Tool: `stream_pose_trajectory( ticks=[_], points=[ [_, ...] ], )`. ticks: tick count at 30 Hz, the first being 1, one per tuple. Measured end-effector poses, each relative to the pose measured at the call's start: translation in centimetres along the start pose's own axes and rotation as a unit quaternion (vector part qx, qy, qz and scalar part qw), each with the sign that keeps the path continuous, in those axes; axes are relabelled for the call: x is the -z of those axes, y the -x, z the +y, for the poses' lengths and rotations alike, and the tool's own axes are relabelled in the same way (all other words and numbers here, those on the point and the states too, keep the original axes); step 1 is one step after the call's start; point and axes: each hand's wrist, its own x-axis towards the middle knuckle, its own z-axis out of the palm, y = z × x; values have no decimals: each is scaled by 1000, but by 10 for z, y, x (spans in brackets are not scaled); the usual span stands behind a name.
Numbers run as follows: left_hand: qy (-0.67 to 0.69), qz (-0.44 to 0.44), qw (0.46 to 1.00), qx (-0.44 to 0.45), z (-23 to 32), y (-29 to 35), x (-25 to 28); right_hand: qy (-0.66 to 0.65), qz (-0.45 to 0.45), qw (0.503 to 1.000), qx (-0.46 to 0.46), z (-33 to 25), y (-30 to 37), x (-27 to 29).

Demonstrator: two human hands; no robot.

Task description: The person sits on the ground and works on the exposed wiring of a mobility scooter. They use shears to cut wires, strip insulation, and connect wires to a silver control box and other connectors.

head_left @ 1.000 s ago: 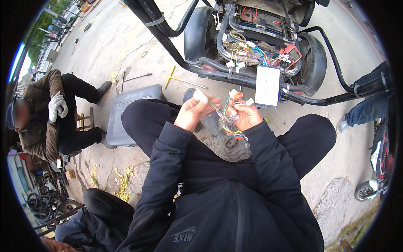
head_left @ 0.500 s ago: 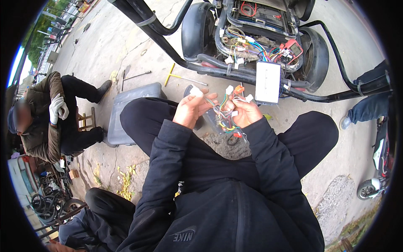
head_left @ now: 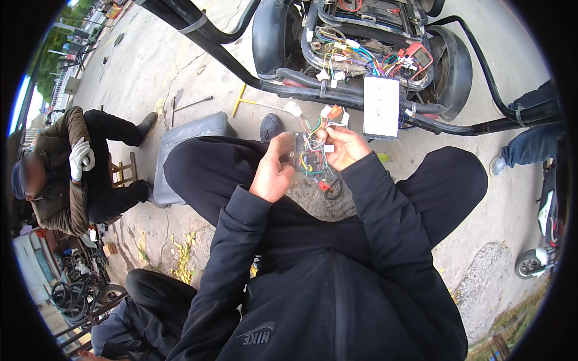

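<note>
My left hand (head_left: pixel 274 171) is closed on the side of a dark, flat module (head_left: pixel 298 144), its fingers partly hidden behind it. A bundle of thin coloured wires (head_left: pixel 314 139) spreads over this module. My right hand (head_left: pixel 347 147) pinches the wires near their connectors. A white plug connector (head_left: pixel 293 108) sticks out loose at the upper left of the bundle. An orange connector (head_left: pixel 335 112) stands up just above my right fingertips. Lower down, a red connector (head_left: pixel 324 186) dangles beside a loop of black cable.
Ahead stands a vehicle frame with black tubes (head_left: pixel 241 69), exposed wiring and a red meter (head_left: pixel 419 55). A white-faced box (head_left: pixel 380 107) rests against it. To the left are a grey case (head_left: pixel 189 147), a yellow-handled T-shaped tool (head_left: pixel 239 101) and a seated person (head_left: pixel 66 162) wearing white gloves.
My left hand has let go of the white plug connector and moved down onto the dark module. My right hand has shifted slightly up and left, still pinching the wires.
</note>
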Motion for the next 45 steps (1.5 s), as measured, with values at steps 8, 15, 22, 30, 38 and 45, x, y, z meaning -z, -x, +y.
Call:
stream_pose_trajectory(
  ticks=[8, 15, 22, 30, 38, 45],
  points=[
    [-211, 9, 973, -91, 22, 12, -11, -37, -2, 999, -31, -4, 2, -7],
    [133, 35, 989, -54, -6, 7, -8, -36, 0, 998, -44, -10, -1, -15],
    [292, 77, 951, 69, -24, -6, -3, -8, -31, 999, 7, -7, -5, -22],
    [350, 120, 923, 107, -19, -9, -2, 114, 13, 991, 67, -15, 11, -32],
    [335, 134, 923, 131, -23, -11, -1, 280, 100, 947, 124, -27, 24, -26],
    [318, 94, 942, 58, -10, -10, -10, 407, 102, 899, 124, -10, 20, -34]
  ],
)
